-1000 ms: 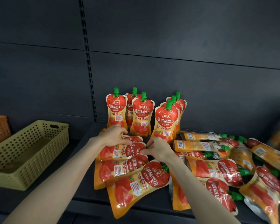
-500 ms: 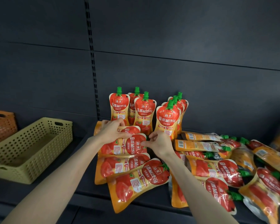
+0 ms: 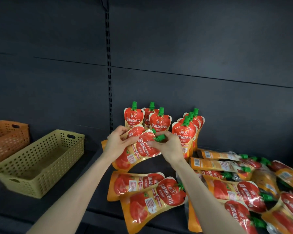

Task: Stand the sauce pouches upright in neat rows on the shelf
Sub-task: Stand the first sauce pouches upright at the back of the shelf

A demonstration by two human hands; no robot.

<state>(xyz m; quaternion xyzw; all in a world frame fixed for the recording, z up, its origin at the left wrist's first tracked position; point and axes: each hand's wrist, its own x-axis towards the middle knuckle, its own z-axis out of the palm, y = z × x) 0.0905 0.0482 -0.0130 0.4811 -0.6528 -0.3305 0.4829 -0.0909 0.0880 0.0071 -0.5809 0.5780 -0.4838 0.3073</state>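
Two red-and-orange tomato sauce pouches [image 3: 145, 146] with green caps are lifted off the dark shelf [image 3: 91, 196], tilted between my hands. My left hand [image 3: 116, 143] holds their left side. My right hand [image 3: 167, 146] pinches them near the green cap. Behind my hands several pouches [image 3: 159, 122] stand upright in short rows against the back panel. Two more pouches [image 3: 149, 195] lie flat in front, and a loose heap of pouches [image 3: 240, 188] lies flat on the right.
A yellow perforated basket [image 3: 41, 159] stands on the shelf at the left, with an orange basket [image 3: 5, 137] behind it. A slotted upright [image 3: 109, 81] runs down the dark back panel. The shelf's front edge [image 3: 95, 215] is near my forearms.
Both hands have raised the two top pouches off the flat stack and swung their capped ends up toward the standing rows. The camera has tipped upward.
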